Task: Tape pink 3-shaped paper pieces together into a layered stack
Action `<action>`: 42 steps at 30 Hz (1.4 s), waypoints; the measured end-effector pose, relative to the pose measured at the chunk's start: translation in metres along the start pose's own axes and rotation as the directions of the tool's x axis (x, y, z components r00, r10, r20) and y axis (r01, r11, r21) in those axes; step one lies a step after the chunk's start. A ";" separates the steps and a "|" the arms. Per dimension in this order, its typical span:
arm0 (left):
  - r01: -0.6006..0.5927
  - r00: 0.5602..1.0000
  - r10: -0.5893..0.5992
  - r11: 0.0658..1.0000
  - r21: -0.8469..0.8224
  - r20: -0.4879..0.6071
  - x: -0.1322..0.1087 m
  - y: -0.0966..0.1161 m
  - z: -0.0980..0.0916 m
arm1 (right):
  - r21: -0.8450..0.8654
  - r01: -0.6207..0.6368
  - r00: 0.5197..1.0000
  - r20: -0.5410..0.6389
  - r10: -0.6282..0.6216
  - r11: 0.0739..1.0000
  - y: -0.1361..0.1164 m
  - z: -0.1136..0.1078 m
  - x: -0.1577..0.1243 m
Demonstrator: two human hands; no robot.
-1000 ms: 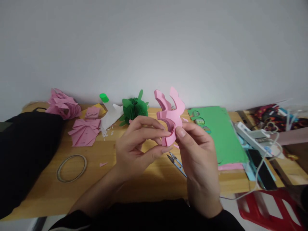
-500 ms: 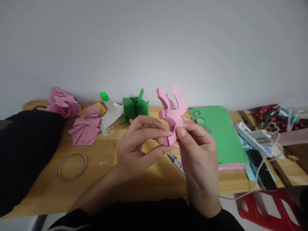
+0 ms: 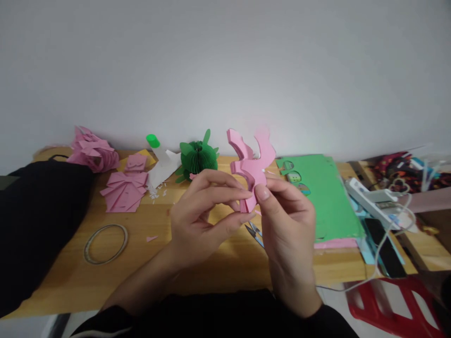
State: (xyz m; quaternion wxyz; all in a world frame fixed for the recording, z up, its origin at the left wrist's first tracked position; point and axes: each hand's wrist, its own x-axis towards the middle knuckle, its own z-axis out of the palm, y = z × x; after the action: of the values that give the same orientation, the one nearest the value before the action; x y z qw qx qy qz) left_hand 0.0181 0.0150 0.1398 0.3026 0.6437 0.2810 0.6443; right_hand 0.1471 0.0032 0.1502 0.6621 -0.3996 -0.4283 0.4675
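A thick stack of pink paper cut into a curvy shape [image 3: 251, 159] is held upright above the wooden table [image 3: 211, 263]. My left hand [image 3: 200, 213] pinches its lower edge from the left, fingers curled round it. From the right, my right hand [image 3: 287, 230] grips the same lower part with thumb and fingers. Small blue-handled snips [image 3: 254, 233] lie on the table just below the hands.
Green paper sheets [image 3: 324, 197] lie to the right, over a pink sheet. A green honeycomb paper ball [image 3: 197, 158], a glue bottle with a green cap [image 3: 157, 149], folded pink paper [image 3: 123, 190], a tape ring [image 3: 104, 244] and black fabric [image 3: 35, 220] are on the left. A power strip [image 3: 369, 199] and a phone [image 3: 384, 246] sit at the far right.
The right hand has shifted slightly left on the pink stack, and the stack has tilted a little. The left hand has hardly moved.
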 end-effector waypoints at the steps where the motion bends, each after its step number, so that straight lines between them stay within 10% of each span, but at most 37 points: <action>1: -0.005 1.000 0.005 1.000 -0.009 0.000 0.000 0.000 0.000 | -0.006 0.010 1.000 -0.002 -0.010 1.000 0.000 0.001 0.000; 42: 0.165 0.986 -0.161 0.978 -0.129 0.038 -0.005 0.007 0.001 | -0.278 0.386 0.915 -0.008 -0.404 0.880 0.005 0.001 0.004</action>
State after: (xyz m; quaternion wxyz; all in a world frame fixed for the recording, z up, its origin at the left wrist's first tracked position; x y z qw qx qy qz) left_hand 0.0190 0.0070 0.1417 0.4001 0.6059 0.2856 0.6254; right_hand 0.1456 0.0079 0.1468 0.6964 -0.4054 -0.5385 0.2463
